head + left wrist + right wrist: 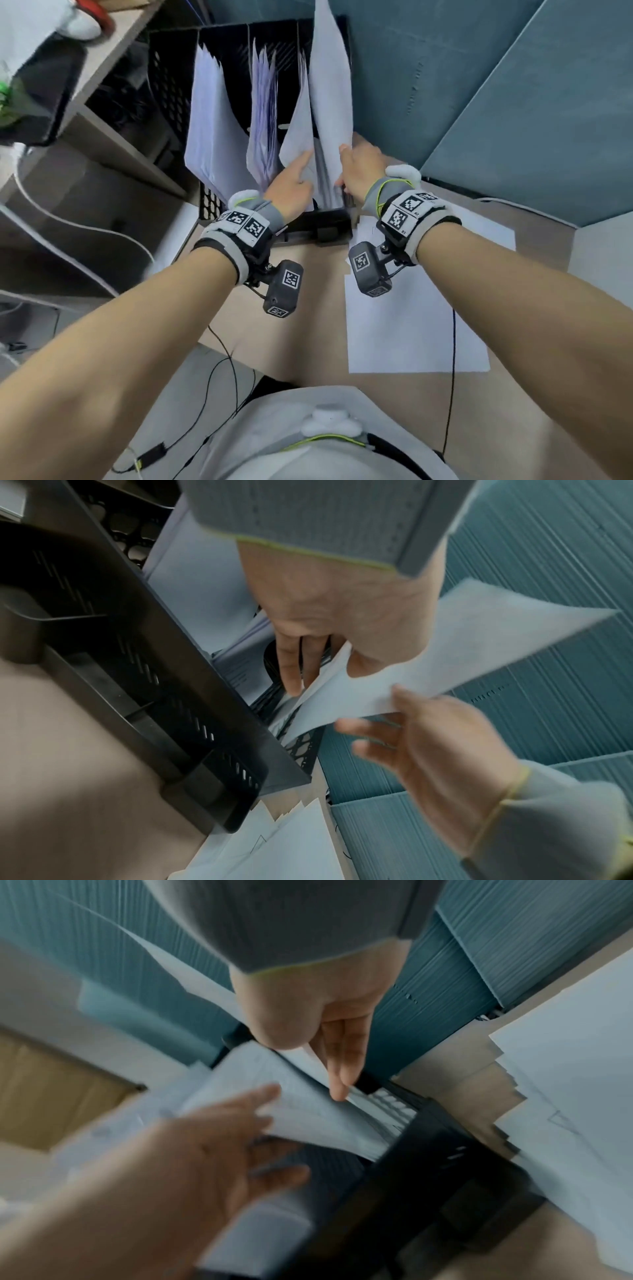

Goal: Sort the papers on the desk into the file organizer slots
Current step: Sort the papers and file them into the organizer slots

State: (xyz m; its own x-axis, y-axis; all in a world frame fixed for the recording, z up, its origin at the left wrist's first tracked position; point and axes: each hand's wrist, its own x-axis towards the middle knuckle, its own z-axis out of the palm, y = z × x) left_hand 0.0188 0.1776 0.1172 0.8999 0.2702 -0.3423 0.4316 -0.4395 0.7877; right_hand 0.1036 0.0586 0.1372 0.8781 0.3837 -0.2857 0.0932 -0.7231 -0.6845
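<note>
From the head view, the right hand (359, 164) pinches the tall sheet (330, 85) standing in the rightmost slot of the black file organizer (164, 85), while the left hand (291, 185), just beside that grip, presses straight fingers against the filed papers (298, 137) to hold the gap apart. The sheet is mid-insertion; next it likely needs sliding down until seated, then releasing.

In the left wrist view, the fingers (291, 666) reach into the slot, apparently flat, though blur obscures this.

In the right wrist view, thumb and fingers clamp the sheet's edge. Below the grip, unsorted papers (411, 325) lie on the tan desk (308, 325); teal partition panels (513, 85) stand behind.
</note>
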